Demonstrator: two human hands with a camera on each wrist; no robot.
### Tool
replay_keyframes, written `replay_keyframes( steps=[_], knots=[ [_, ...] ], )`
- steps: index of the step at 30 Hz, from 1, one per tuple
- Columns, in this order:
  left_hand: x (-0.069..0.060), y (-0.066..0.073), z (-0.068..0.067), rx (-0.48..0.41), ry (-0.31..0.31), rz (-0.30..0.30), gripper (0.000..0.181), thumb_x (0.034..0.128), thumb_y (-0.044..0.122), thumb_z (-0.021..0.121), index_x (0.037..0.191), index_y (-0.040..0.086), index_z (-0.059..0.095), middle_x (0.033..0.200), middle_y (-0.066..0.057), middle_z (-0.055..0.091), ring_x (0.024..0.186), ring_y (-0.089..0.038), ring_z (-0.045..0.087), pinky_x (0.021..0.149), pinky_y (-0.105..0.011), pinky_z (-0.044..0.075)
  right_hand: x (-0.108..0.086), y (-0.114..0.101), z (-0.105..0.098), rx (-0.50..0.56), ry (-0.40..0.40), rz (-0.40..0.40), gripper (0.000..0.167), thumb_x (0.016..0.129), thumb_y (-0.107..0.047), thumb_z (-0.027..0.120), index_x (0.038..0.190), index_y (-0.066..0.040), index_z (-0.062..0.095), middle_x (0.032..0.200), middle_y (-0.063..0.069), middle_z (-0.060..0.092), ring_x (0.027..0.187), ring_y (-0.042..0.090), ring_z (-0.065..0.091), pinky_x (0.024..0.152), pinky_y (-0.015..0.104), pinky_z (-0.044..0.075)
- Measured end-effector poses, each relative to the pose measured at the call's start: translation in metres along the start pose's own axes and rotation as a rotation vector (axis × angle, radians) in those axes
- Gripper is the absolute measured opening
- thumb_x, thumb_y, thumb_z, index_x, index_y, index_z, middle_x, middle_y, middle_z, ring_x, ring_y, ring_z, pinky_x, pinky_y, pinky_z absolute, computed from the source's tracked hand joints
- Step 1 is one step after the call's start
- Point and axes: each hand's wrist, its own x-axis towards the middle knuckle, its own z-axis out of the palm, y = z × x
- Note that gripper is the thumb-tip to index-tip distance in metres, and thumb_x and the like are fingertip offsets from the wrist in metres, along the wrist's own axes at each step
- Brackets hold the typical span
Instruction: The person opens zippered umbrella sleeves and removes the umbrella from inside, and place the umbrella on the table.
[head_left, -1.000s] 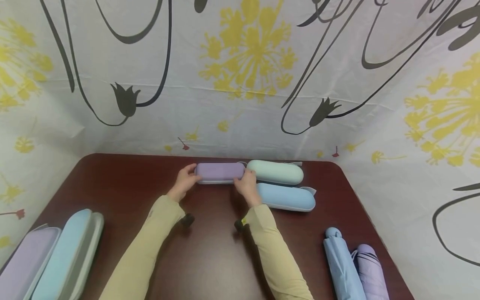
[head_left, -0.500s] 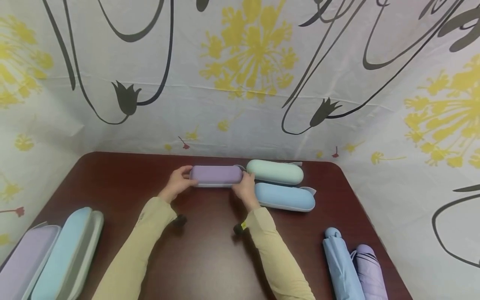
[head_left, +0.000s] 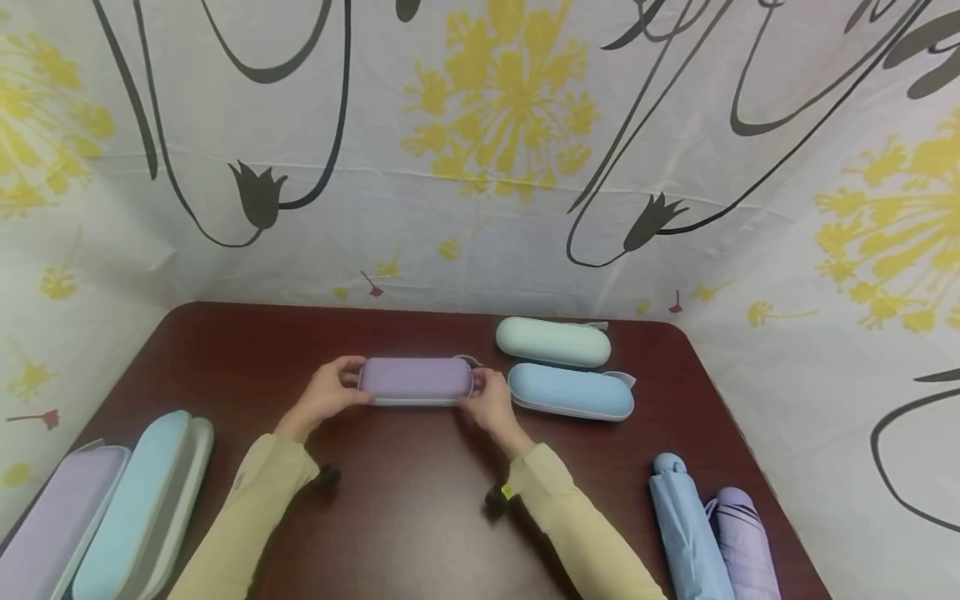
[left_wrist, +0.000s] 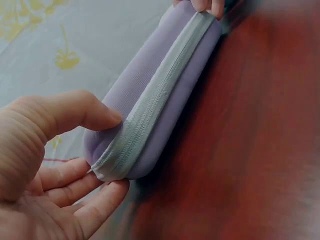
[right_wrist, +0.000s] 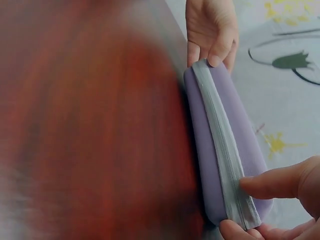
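Observation:
A purple zippered case (head_left: 416, 379) lies lengthwise between the two hands in the head view. The left hand (head_left: 327, 392) grips its left end, and the right hand (head_left: 489, 402) grips its right end. In the left wrist view, the left thumb presses on the case (left_wrist: 160, 95) beside its pale zipper, with fingers around the end. The right wrist view has the right thumb on the zipper band of the case (right_wrist: 240, 125) and fingers under that end. A blue case (head_left: 572, 391) and a mint green case (head_left: 553, 342) lie to the right of the right hand.
At the table's left edge are a larger purple case (head_left: 63, 521), a light blue case (head_left: 135, 504) and a pale case edge (head_left: 183, 500) beside it. A blue umbrella (head_left: 690, 533) and a purple umbrella (head_left: 745, 542) lie at the right. Patterned fabric (head_left: 450, 208) hangs behind the table.
Both hands have moved toward the person and to the left with the purple case. A gap has opened between it and the mint green case.

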Motion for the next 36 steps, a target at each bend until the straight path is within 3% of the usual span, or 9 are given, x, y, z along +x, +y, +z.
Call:
replay_keyframes(
  steps=[6, 10, 19, 27, 36],
  knots=[
    [-0.028, 0.0, 0.004, 0.029, -0.01, 0.025, 0.067, 0.0686, 0.005, 0.078, 0.126, -0.007, 0.047, 0.114, -0.026, 0.057, 0.101, -0.034, 0.056, 0.071, -0.033, 0.052, -0.025, 0.005, -0.008, 0.0, -0.06, -0.045, 0.049, 0.064, 0.005, 0.075, 0.109, 0.012, 0.055, 0.097, 0.019, 0.054, 0.077, 0.025, 0.061, 0.066, 0.028, 0.052],
    [-0.048, 0.001, 0.005, 0.035, -0.02, 0.022, 0.066, 0.0668, 0.006, 0.08, 0.124, -0.006, 0.048, 0.114, -0.024, 0.057, 0.098, -0.032, 0.059, 0.073, -0.035, 0.053, -0.041, 0.009, -0.017, -0.004, -0.128, -0.095, 0.048, 0.064, 0.006, 0.075, 0.108, 0.012, 0.055, 0.094, 0.019, 0.057, 0.075, 0.026, 0.064, 0.065, 0.026, 0.053],
    [-0.077, 0.002, 0.016, -0.053, -0.058, 0.03, 0.067, 0.0639, 0.0, 0.081, 0.122, -0.007, 0.048, 0.11, -0.025, 0.056, 0.084, -0.029, 0.066, 0.07, -0.035, 0.055, -0.071, 0.014, -0.033, 0.061, -0.228, -0.104, 0.048, 0.066, 0.009, 0.074, 0.109, 0.014, 0.052, 0.09, 0.018, 0.059, 0.073, 0.026, 0.064, 0.061, 0.022, 0.052],
    [-0.094, 0.003, 0.021, -0.022, -0.114, 0.144, 0.07, 0.0608, -0.001, 0.082, 0.122, -0.012, 0.049, 0.113, -0.024, 0.051, 0.084, -0.029, 0.064, 0.067, -0.028, 0.055, -0.091, 0.015, -0.042, 0.052, -0.261, -0.109, 0.048, 0.067, 0.008, 0.074, 0.109, 0.013, 0.051, 0.09, 0.014, 0.057, 0.073, 0.022, 0.063, 0.06, 0.02, 0.051],
    [-0.097, 0.006, 0.024, -0.006, -0.146, 0.176, 0.07, 0.0603, -0.001, 0.082, 0.121, -0.013, 0.049, 0.113, -0.024, 0.051, 0.087, -0.03, 0.063, 0.069, -0.027, 0.055, -0.1, 0.02, -0.05, 0.069, -0.278, -0.128, 0.047, 0.068, 0.005, 0.076, 0.107, 0.012, 0.052, 0.089, 0.012, 0.056, 0.074, 0.024, 0.063, 0.061, 0.021, 0.051]
  ],
)
